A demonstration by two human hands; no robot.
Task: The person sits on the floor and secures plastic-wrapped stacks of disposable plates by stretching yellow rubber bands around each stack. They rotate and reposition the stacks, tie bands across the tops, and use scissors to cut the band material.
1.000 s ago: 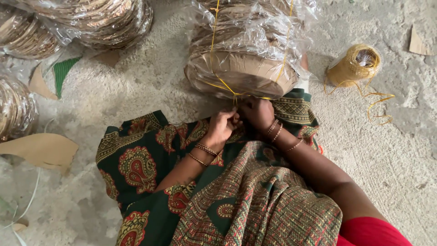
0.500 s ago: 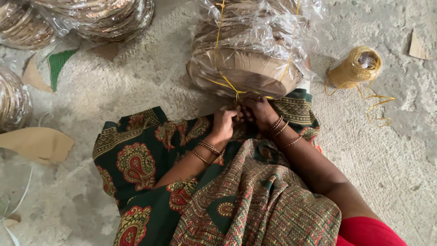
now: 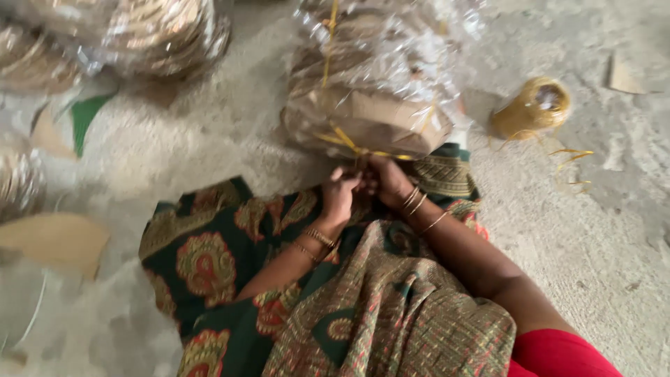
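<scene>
Both hands have stayed pressed together at the knot since the earlier frames; what has shifted is mostly the view, which has slid so the bundle now sits a little higher and the picture has blurred with the motion. Just above the centre of the frame, the left hand (image 3: 340, 194) and the right hand (image 3: 388, 180) meet at the near edge of the plastic-wrapped bundle (image 3: 373, 91), which rests on the floor against the person's patterned cloth (image 3: 209, 265). Both hands are curled tight, pinching the yellow string (image 3: 347, 142) where its strands cross at the bundle's lower edge; the fingertips are too blurred to say which strand each one grips. The string also runs up over the top of the bundle, towards the upper edge of the frame.

At the upper right lies the spool of yellow string (image 3: 532, 106), with a loose tail trailing on the concrete floor (image 3: 600, 251) beside it. More wrapped stacks (image 3: 150, 31) fill the upper left, and a flat piece of cardboard (image 3: 52, 241) lies at the left edge.

To tie well here, I judge the string should be kept taut while the knot is drawn down, so the wrap does not slacken around the plastic. Pulling both ends evenly and close to the bundle's edge would seat the knot firmly. A steady pull seems wiser than a jerk, since thin string can cut the plastic film.
</scene>
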